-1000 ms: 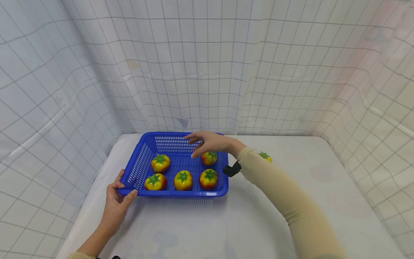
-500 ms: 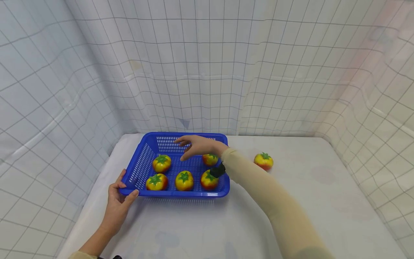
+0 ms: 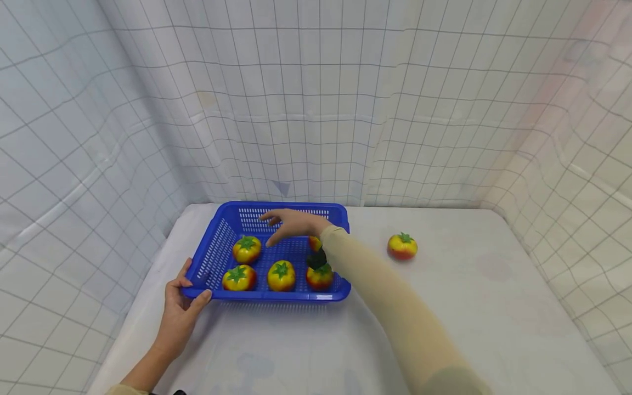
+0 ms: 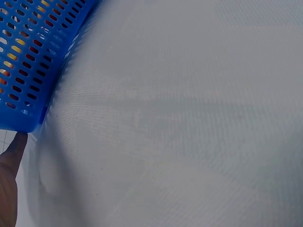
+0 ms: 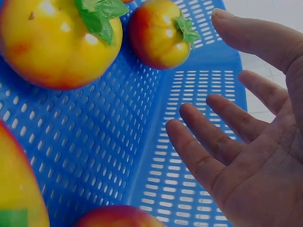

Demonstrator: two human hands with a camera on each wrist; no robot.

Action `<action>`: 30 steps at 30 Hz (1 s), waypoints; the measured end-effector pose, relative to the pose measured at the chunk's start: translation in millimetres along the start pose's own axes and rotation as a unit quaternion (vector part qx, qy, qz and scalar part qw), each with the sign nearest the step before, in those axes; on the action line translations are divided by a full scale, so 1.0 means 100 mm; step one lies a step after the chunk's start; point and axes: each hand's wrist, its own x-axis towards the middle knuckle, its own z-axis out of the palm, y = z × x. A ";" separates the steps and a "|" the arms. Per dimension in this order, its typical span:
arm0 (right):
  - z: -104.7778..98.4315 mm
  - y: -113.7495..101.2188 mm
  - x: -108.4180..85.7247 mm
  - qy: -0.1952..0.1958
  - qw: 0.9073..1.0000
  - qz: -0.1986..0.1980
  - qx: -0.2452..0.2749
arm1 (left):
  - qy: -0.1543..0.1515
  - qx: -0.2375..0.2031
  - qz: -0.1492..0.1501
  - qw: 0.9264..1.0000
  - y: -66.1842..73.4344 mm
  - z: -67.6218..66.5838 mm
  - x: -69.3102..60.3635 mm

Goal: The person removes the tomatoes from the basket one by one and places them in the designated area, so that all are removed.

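White grid-patterned sheeting point(image 3: 336, 115) rose behind and around the white-covered table point(image 3: 469, 307), and there, towards the left, sat the blue plastic basket point(image 3: 276, 295), just one of them. The left hand point(image 3: 179, 315) had its near-left corner gripped, thumb on the rim, fingers round the side, presumably to keep so light a thing from sliding. And the right hand point(image 3: 293, 224)! Poised over the basket, palm empty, fingers apart and gently bent, probably held high to clear the fruit below.

Now the count, of artificial tomatoes by their glossy skins: five inside. Back-left tomato point(image 3: 246, 250), front-left tomato point(image 3: 239, 278), front-middle tomato point(image 3: 281, 276), front-right tomato point(image 3: 319, 278), and the back-right tomato point(image 3: 314, 243), mostly hidden behind the right wrist. The sixth, a lone tomato point(image 3: 402, 247), stood on the table, apart from the basket's right side, likely left there to be within the right arm's reach.
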 end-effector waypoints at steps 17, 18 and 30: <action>0.08 0.00 0.21 -0.027 0.999 0.019 0.028 | -0.002 -0.011 -0.002 1.000 0.01 0.03 0.02; 0.09 -0.01 0.22 -0.032 0.999 0.019 0.026 | -0.001 -0.011 -0.002 1.000 0.01 0.03 0.02; 0.19 -0.04 0.38 -0.062 0.998 0.016 -0.001 | 0.002 -0.002 -0.006 1.000 0.03 0.00 0.01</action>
